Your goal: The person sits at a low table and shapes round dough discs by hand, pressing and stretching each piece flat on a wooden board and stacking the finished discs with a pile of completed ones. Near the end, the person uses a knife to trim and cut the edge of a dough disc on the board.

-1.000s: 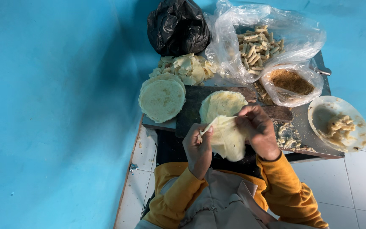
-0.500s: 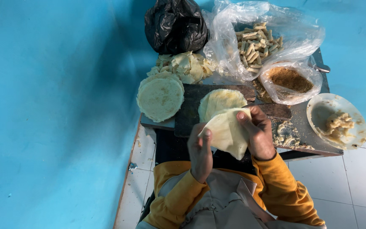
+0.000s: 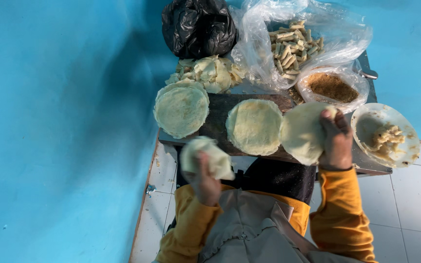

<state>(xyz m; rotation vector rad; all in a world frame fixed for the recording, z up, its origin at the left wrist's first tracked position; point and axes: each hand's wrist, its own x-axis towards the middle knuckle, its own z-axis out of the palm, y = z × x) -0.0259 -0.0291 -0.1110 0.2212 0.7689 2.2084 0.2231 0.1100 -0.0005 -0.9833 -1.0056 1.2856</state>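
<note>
Overhead, both hands were occupied. The left hand [image 3: 205,181] gripped a folded pale wrapper [image 3: 206,159], held off the desk [image 3: 371,168] above the person's lap. The right hand [image 3: 336,141] closed on the edge of a flat round wrapper [image 3: 300,132], held at the desk's near edge just right of another round wrapper [image 3: 254,126] lying on the dark board [image 3: 218,119]. A stack of wrappers [image 3: 181,108] lay at the board's left end. A white plate [image 3: 386,134] with filling scraps stood to the right. Behind were a clear bag of rolled pieces [image 3: 296,44], a bag of brown crumbs [image 3: 332,86] and a black bag [image 3: 198,27].
</note>
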